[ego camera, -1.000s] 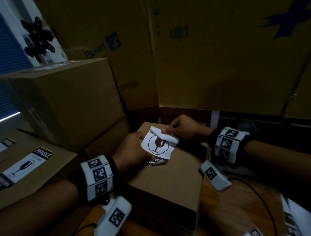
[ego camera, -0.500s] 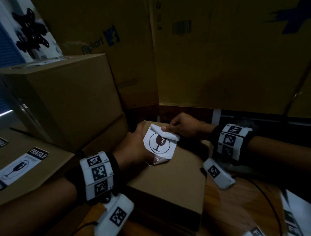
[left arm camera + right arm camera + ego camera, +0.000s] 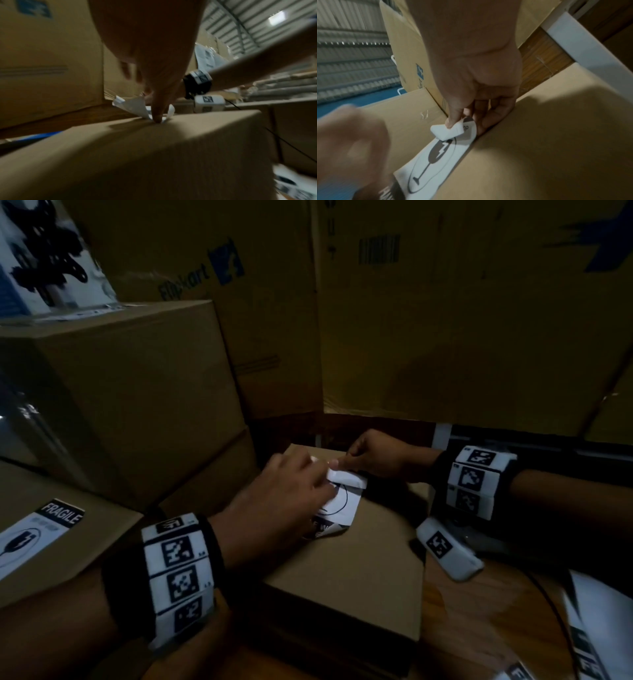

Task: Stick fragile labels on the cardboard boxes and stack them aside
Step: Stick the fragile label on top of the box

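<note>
A small brown cardboard box (image 3: pixel 359 570) lies flat in front of me. A white fragile label (image 3: pixel 344 503) with a broken-glass symbol lies partly down on its top. My right hand (image 3: pixel 346 462) pinches the label's curled far end (image 3: pixel 448 131) and holds it just off the cardboard. My left hand (image 3: pixel 308 481) reaches over the label from the left and covers much of it. In the left wrist view its thumb (image 3: pixel 157 117) presses the label's near end (image 3: pixel 135 108) onto the box (image 3: pixel 154 155). The other left fingers are blurred.
Two stacked boxes (image 3: pixel 130 392) stand at the left, with a labelled box (image 3: pixel 41 529) below them. Tall printed cartons (image 3: pixel 445 320) wall off the back. A sheet of spare labels (image 3: pixel 599 631) lies at the lower right on the wooden table (image 3: pixel 479 628). A thin cable runs nearby.
My left hand has moved from the label's left edge up and across its face. The label now lies flatter on the box. My right hand keeps its pinch on the far end.
</note>
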The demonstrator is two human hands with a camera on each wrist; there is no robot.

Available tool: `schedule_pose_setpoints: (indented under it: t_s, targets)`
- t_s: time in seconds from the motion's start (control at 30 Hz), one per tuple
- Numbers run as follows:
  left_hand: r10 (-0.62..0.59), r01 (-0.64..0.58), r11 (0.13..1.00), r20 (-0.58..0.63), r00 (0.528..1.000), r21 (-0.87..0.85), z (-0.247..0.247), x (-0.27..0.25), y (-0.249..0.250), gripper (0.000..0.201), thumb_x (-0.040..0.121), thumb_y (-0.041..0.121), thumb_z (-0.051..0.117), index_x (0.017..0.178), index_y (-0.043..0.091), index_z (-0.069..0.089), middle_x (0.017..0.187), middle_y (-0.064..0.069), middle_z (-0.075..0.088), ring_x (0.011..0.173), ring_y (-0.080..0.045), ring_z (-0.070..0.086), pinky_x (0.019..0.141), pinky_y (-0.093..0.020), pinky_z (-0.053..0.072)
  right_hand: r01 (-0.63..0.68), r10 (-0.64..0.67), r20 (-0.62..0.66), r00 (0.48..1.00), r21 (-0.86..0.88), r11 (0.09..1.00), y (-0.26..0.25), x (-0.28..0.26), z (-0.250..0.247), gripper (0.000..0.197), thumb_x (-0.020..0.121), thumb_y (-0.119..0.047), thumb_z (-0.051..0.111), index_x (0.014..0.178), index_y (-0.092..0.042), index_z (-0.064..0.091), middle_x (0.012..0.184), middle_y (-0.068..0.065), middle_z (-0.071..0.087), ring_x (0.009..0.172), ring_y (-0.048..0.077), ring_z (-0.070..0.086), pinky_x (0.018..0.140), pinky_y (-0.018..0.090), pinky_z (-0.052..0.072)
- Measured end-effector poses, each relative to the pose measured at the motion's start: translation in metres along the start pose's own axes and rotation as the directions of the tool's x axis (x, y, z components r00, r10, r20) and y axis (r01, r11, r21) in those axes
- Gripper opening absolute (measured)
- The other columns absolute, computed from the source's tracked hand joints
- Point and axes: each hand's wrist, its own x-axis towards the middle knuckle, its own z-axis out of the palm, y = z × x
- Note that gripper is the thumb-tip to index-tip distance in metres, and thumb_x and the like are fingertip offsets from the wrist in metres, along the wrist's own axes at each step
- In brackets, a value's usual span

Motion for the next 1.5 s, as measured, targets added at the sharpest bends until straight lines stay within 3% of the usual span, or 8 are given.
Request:
schedule_pose_setpoints:
  t_s: [0.07, 0.23, 0.6, 0.73, 0.9, 1.03, 1.23, 1.5]
  targets:
    - [0.219, -0.220, 0.975, 0.033, 0.975, 0.016, 0.008, -0.004, -0.002, 0.024, 0.083, 0.030, 0.048, 0.084, 0.022, 0.070, 0.085, -0.001, 0.060, 0.076, -0.020, 0.057, 0.059, -0.030, 0.027, -0.014, 0.014, -0.014, 1.000, -0.021, 1.000, 0.000, 0.003, 0.002, 0.050, 0.086, -0.044, 0.069, 0.051, -0.015, 0.050, 0.046, -0.002, 0.037, 0.038, 0.008, 0.029, 0.044, 0.022, 0.023]
    - [0.173, -0.125, 0.976, 0.279, 0.945, -0.180, 0.021, -0.013, -0.002, 0.042, 0.101, 0.020, 0.042, 0.142, 0.029, 0.047, 0.114, -0.006, 0.050, 0.102, -0.024, 0.052, 0.071, -0.038, 0.042, -0.106, 0.106, -0.007, 0.994, -0.057, 0.993, -0.007, 0.004, -0.001, 0.053, 0.082, -0.048, 0.072, 0.049, -0.019, 0.043, 0.046, -0.004, 0.035, 0.040, 0.010, 0.029, 0.047, 0.024, 0.023]
    - [0.233, -0.235, 0.971, -0.033, 0.972, -0.047, 0.045, -0.037, 0.005, 0.073, 0.056, 0.042, 0.080, 0.126, 0.032, 0.060, 0.090, 0.002, 0.051, 0.072, -0.010, 0.053, 0.052, -0.021, 0.026, -0.330, 0.334, 0.068, 0.940, -0.065, 0.942, -0.028, 0.000, -0.018, 0.048, 0.076, -0.060, 0.072, 0.084, -0.013, 0.068, 0.059, -0.005, 0.056, 0.048, 0.010, 0.045, 0.046, 0.021, 0.035]
    - [0.253, -0.271, 0.955, -0.142, 0.957, -0.122, 0.054, -0.037, -0.001, 0.066, 0.063, 0.037, 0.064, 0.128, 0.031, 0.052, 0.089, 0.003, 0.048, 0.075, -0.012, 0.050, 0.052, -0.021, 0.030, -0.402, 0.403, 0.094, 0.910, -0.035, 0.915, -0.036, -0.001, -0.018, 0.042, 0.082, -0.055, 0.069, 0.082, -0.014, 0.068, 0.056, -0.006, 0.060, 0.041, 0.006, 0.050, 0.043, 0.019, 0.039]
    - [0.277, -0.304, 0.940, -0.174, 0.945, -0.156, 0.057, -0.037, -0.002, 0.075, 0.054, 0.039, 0.081, 0.125, 0.032, 0.055, 0.088, 0.002, 0.052, 0.074, -0.013, 0.054, 0.050, -0.020, 0.038, -0.505, 0.499, 0.080, 0.863, 0.110, 0.856, -0.038, 0.000, -0.018, 0.055, 0.082, -0.055, 0.067, 0.102, -0.003, 0.069, 0.094, 0.010, 0.071, 0.075, 0.021, 0.066, 0.070, 0.032, 0.056]
    - [0.272, -0.320, 0.920, -0.219, 0.937, -0.226, 0.060, -0.037, -0.005, 0.058, 0.071, 0.035, 0.071, 0.127, 0.031, 0.056, 0.095, -0.002, 0.055, 0.080, -0.016, 0.057, 0.051, -0.021, 0.038, -0.517, 0.528, 0.022, 0.849, 0.241, 0.821, -0.041, -0.009, -0.016, 0.046, 0.093, -0.050, 0.056, 0.103, -0.007, 0.067, 0.079, 0.003, 0.072, 0.064, 0.014, 0.068, 0.060, 0.026, 0.053]
    - [0.240, -0.240, 0.896, -0.048, 0.970, -0.375, 0.052, -0.031, -0.017, 0.036, 0.097, 0.027, 0.045, 0.132, 0.022, 0.053, 0.124, -0.006, 0.048, 0.108, -0.022, 0.044, 0.077, -0.038, 0.048, -0.257, 0.137, -0.395, 0.908, -0.268, 0.929, -0.077, -0.067, 0.009, 0.015, 0.095, -0.025, 0.062, 0.090, -0.013, 0.068, 0.076, -0.001, 0.066, 0.062, 0.007, 0.057, 0.051, 0.013, 0.040]
    - [0.297, -0.319, 0.855, -0.119, 0.947, -0.409, 0.056, -0.035, -0.026, 0.024, 0.094, 0.023, 0.049, 0.111, 0.017, 0.066, 0.115, -0.002, 0.057, 0.104, -0.020, 0.051, 0.078, -0.033, 0.047, -0.080, -0.046, -0.302, 0.952, -0.390, 0.917, -0.088, -0.138, 0.091, 0.016, 0.085, -0.016, 0.070, 0.099, -0.022, 0.077, 0.105, -0.003, 0.072, 0.094, 0.010, 0.065, 0.083, 0.018, 0.048]
